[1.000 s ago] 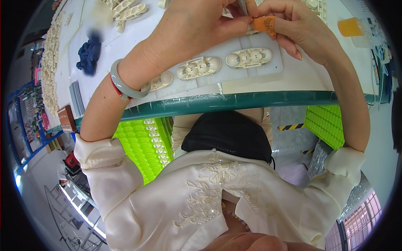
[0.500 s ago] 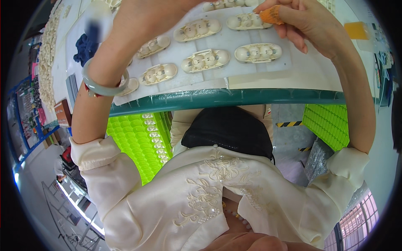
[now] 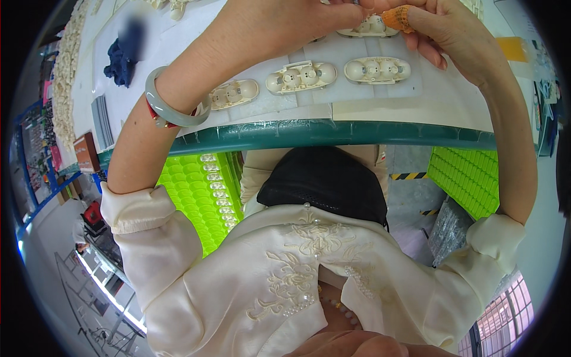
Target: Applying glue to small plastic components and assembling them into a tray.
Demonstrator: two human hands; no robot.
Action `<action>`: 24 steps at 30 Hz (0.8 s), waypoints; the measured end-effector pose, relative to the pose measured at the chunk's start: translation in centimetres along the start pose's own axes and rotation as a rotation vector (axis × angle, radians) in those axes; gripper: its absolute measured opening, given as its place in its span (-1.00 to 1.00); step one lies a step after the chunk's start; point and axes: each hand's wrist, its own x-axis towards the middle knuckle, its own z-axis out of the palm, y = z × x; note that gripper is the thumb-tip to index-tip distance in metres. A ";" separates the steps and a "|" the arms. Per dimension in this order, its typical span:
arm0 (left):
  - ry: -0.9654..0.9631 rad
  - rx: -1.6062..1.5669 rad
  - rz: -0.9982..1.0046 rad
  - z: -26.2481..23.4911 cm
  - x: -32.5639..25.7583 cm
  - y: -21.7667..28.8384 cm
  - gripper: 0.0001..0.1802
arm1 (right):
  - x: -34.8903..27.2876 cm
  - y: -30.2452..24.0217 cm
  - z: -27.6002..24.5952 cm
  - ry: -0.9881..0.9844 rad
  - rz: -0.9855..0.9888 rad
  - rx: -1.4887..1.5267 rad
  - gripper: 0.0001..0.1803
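Note:
My left hand [image 3: 291, 25] reaches across to the right at the top edge, its fingers drawn together and partly cut off. Close by, my right hand [image 3: 452, 35] has bent fingers, and an orange textured cover [image 3: 397, 19] sits on its thumb. Both hands meet over a cream oval plastic part with round domes [image 3: 373, 27]; anything small between the fingertips is hidden. Nearer to me lie similar cream oval parts: one on the right [image 3: 377, 70], one in the middle [image 3: 301, 77] and one by my left wrist [image 3: 236, 94].
The white table has a dark green front edge [image 3: 262, 135]. A dark blue cloth [image 3: 121, 62], grey strips [image 3: 102, 122] and a brown box [image 3: 86, 153] are on the left. A yellow block [image 3: 511, 49] sits at right. Bright green trays [image 3: 190, 199] stand below the table.
My left hand and forearm have swung right, toward my right hand, now covering the far middle parts. My right hand has shifted slightly right. The view has moved slightly.

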 end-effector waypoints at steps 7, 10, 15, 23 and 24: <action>0.000 0.110 0.026 0.4 0.1 -0.7 -0.87 | 0.5 -1.2 0.7 -0.015 -0.003 -0.094 -0.84; 0.032 0.178 0.134 0.6 0.1 -0.2 -0.87 | 0.3 -1.5 0.5 -0.013 0.045 -0.091 -0.86; 0.014 0.138 0.110 0.5 0.1 -0.1 -0.87 | 1.3 -0.9 -0.3 -0.094 0.040 -0.055 -0.89; -0.039 0.127 -0.013 0.1 0.9 0.0 -0.88 | 1.8 -2.0 0.3 -0.046 0.160 -0.106 -0.89; -0.056 0.089 -0.107 0.1 1.0 0.0 -0.89 | 1.8 -2.3 0.6 -0.018 0.186 -0.165 -0.89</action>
